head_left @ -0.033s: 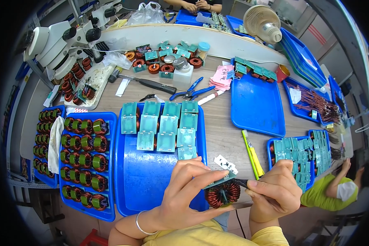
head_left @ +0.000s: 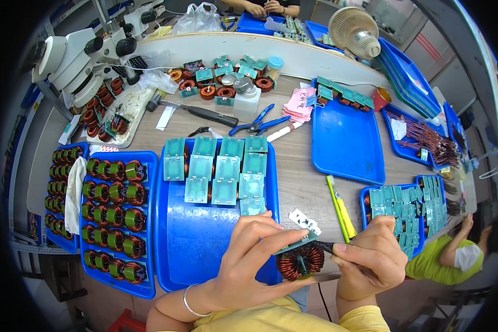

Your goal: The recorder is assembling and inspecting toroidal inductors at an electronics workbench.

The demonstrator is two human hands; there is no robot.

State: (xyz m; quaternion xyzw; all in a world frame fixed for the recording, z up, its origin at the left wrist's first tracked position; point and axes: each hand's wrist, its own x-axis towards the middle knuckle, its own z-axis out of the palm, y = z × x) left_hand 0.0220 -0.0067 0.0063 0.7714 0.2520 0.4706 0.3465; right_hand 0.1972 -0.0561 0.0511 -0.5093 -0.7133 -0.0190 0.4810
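Note:
My left hand (head_left: 254, 249) grips a toroidal coil (head_left: 301, 263) wound with copper wire, with a green circuit board (head_left: 299, 242) on its upper side. Thumb below and fingers above, it keeps the piece tilted over the table's front edge. Pinched in my right hand (head_left: 372, 257) is a slim black tool (head_left: 325, 246); its tip meets the board's right edge, and its exact kind is hard to make out. Just beyond the board lies a white scrap (head_left: 304, 220) with dark bits. Left of my hands, a blue tray (head_left: 205, 238) holds several board-topped coils (head_left: 225, 191) at its far end.
Two blue trays of green-centred coils (head_left: 116, 193) stand at left, a white cloth (head_left: 74, 193) between them. Beyond are pliers (head_left: 258, 124), a hammer (head_left: 205, 115) and a microscope (head_left: 74, 66). A yellow tube (head_left: 342, 210), blue tray (head_left: 348, 144) and filled trays (head_left: 398, 213) lie right. Other people sit nearby.

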